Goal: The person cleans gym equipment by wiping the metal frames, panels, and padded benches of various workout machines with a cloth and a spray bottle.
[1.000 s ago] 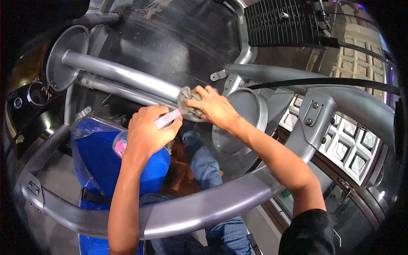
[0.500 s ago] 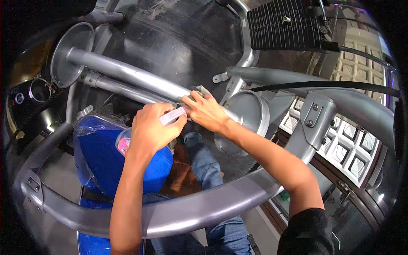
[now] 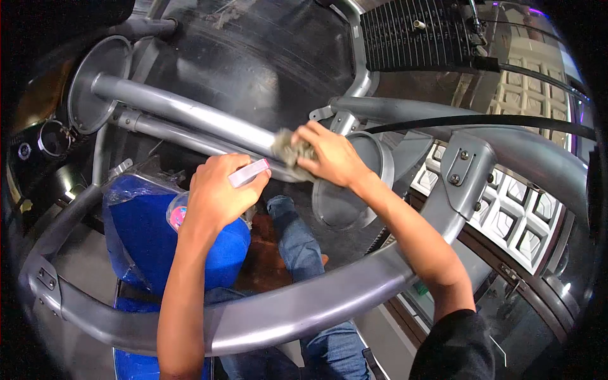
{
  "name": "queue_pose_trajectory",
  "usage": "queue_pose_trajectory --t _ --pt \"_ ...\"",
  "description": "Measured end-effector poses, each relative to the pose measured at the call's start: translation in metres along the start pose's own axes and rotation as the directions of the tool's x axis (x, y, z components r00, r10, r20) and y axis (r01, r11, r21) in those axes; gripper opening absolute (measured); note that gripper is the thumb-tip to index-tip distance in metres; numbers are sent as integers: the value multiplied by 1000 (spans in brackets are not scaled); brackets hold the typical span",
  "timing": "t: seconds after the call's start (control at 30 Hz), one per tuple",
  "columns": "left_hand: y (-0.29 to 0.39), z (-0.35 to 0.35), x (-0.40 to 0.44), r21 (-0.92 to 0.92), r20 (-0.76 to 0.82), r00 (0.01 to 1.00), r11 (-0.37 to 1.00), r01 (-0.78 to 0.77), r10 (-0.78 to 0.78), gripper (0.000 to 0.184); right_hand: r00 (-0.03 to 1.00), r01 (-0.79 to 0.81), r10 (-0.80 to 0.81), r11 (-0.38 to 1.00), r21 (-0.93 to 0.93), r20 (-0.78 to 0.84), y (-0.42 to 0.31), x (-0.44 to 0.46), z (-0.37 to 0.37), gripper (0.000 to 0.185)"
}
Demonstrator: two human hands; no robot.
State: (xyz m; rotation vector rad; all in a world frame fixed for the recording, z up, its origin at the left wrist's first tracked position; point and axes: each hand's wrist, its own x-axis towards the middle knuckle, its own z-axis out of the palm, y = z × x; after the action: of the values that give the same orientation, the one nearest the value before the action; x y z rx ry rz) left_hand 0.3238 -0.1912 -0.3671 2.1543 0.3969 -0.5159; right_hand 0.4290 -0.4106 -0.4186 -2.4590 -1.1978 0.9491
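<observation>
Your right hand (image 3: 335,155) bunches a crumpled cloth (image 3: 291,151) against the silver tube (image 3: 190,115), ahead and right of your left hand (image 3: 218,193), which grips a spray bottle (image 3: 249,173). Wiping looks under way; how much is done or left, I can't tell.

Below me I see a dark, scuffed floor (image 3: 221,54) with pale smudges and streaks. The gray metal frame (image 3: 285,313) stands on it, one small holed tab (image 3: 320,114) close to the surface.
</observation>
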Motion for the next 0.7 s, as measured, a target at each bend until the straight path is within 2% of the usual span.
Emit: queue_pose_trajectory --t 0.07,0.13,0.2,0.23,0.27,0.33,0.37,0.4,0.47,0.53,0.57,0.63,0.67,0.7 --pt "0 2 0 -39 5 1000 999 -28 28 30 976 -93 135 968 233 -173 5 5 17 44" --pt "-3 7 1 -77 13 999 996 -52 53 30 977 -102 138 972 211 -164 8 2 28 44" --pt "-6 13 2 -130 8 991 983 -130 132 29 991 -78 97 978 192 -92 19 -4 28 44" --pt "-3 15 2 -130 10 991 982 -133 136 29 995 -95 101 981 170 -28 24 -10 24 44" --pt "0 16 1 -193 32 992 975 -111 120 29 994 -98 105 981 168 -32 29 -18 20 44" --pt "5 18 -1 -276 54 991 955 -106 125 31 927 -337 320 940 56 196 44 -34 18 43" --pt "10 17 -2 -280 125 990 960 -21 58 28 882 -370 368 928 -51 294 57 -38 18 47" --pt "15 15 -2 -278 197 980 958 65 -10 29 883 -370 368 928 -51 292 58 -34 14 47" --pt "17 21 -2 -253 254 967 965 77 -10 29 788 -360 416 909 -208 453 62 -27 6 51" --pt "16 32 -6 -219 322 947 971 95 -20 30 818 -351 400 916 -192 413 56 -14 -25 47" --pt "14 41 -8 -285 327 945 956 72 26 31 817 -366 412 911 -189 403 47 -5 -50 45" --pt "11 62 -4 -428 323 936 904 16 137 28 905 -379 372 925 -5 205 42 1 -83 42" --pt "14 70 -1 -425 330 934 905 15 139 28 913 -361 351 932 11 210 35 3 -105 41" --pt "20 77 3 -452 381 921 885 110 80 28 931 -332 319 942 45 176 36 1 -113 43"
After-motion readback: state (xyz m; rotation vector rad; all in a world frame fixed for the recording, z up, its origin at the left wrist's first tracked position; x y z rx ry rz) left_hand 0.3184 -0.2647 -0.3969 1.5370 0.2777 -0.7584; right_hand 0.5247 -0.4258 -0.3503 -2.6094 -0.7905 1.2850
